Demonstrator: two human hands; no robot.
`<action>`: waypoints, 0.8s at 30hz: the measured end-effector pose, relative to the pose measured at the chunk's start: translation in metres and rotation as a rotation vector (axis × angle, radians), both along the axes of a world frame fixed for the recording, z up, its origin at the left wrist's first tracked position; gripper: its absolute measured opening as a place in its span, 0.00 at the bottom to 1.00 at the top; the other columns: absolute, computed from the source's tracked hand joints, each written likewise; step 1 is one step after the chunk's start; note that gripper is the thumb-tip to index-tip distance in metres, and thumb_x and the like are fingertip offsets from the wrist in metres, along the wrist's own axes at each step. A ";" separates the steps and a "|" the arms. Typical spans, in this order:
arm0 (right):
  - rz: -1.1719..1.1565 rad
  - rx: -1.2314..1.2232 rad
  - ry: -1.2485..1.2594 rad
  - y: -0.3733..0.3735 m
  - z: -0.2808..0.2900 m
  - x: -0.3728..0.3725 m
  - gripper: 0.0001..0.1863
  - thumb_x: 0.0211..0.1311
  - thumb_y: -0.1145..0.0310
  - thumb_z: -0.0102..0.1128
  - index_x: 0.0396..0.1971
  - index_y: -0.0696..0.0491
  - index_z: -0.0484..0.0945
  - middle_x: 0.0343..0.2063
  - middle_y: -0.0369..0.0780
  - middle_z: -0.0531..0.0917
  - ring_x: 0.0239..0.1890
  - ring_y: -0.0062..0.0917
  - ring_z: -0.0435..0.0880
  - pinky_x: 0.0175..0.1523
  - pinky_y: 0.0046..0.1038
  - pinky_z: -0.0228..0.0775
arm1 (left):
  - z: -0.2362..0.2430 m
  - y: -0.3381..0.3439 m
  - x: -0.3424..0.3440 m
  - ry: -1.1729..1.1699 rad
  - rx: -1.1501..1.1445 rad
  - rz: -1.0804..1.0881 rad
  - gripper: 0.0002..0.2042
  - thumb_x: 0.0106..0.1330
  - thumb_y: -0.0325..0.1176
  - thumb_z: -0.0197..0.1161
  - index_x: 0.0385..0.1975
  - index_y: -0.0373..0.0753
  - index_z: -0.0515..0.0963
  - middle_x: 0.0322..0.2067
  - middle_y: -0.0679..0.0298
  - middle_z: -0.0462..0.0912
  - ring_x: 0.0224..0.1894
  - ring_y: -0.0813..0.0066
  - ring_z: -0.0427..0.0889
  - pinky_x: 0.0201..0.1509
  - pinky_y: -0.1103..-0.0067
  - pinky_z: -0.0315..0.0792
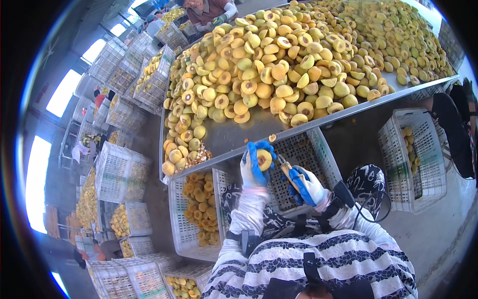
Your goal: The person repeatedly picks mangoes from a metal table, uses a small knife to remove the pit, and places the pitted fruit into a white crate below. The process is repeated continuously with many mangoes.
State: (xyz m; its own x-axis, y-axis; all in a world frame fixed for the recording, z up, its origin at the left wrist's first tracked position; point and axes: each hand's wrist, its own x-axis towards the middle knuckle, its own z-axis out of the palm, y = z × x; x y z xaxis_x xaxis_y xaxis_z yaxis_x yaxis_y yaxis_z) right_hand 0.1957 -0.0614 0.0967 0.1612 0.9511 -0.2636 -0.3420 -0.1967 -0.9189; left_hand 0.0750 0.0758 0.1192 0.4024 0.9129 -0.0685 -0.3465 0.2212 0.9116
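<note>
My left hand (256, 163), in a blue and white glove, holds a halved yellow fruit (264, 160) just below the rim of the steel table (294, 131), its cut face showing. Beside it, my right hand (303, 184), gloved the same way, grips a wooden-handled tool (291, 178) with a short metal tip pointing toward the fruit. A big heap of halved fruit (259, 70) covers much of the table, with small pits or scraps (199, 155) near its front left corner. A perforated white crate (322, 152) stands under my hands.
A crate of fruit pieces (199, 207) stands at my left, another crate (413, 159) at my right. Stacked crates (124, 169) line the left side. A co-worker (204, 14) bends over the table's far end; another person (450, 134) is at the right edge.
</note>
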 end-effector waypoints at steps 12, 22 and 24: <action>-0.117 0.142 -0.801 0.004 -0.006 -0.023 0.14 0.70 0.67 0.48 0.50 0.57 0.70 0.21 0.45 0.79 0.21 0.38 0.80 0.28 0.35 0.70 | -0.017 -0.019 0.012 -0.149 0.181 0.108 0.18 0.75 0.41 0.51 0.36 0.29 0.78 0.33 0.58 0.82 0.31 0.78 0.77 0.37 0.82 0.70; 0.267 -0.049 0.349 -0.005 0.013 -0.002 0.24 0.71 0.43 0.44 0.39 0.50 0.75 0.17 0.30 0.71 0.09 0.12 0.60 0.13 0.15 0.49 | 0.006 -0.030 0.016 0.103 0.131 0.022 0.23 0.75 0.48 0.50 0.30 0.32 0.77 0.24 0.57 0.80 0.22 0.72 0.79 0.26 0.79 0.72; 0.299 -0.090 0.474 -0.004 0.010 0.005 0.25 0.70 0.43 0.45 0.40 0.52 0.75 0.16 0.30 0.71 0.09 0.11 0.59 0.13 0.15 0.48 | 0.009 -0.030 0.018 0.049 -0.043 -0.080 0.23 0.74 0.49 0.50 0.30 0.32 0.76 0.23 0.56 0.80 0.21 0.70 0.79 0.25 0.78 0.73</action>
State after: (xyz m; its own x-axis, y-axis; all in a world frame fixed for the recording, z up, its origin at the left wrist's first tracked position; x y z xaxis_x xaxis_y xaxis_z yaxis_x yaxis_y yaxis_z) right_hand 0.2007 -0.0653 0.1066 -0.2672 0.9076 -0.3238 -0.6302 -0.4187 -0.6538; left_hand 0.0927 0.0454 0.1282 0.4689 0.8738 -0.1287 -0.2812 0.2858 0.9161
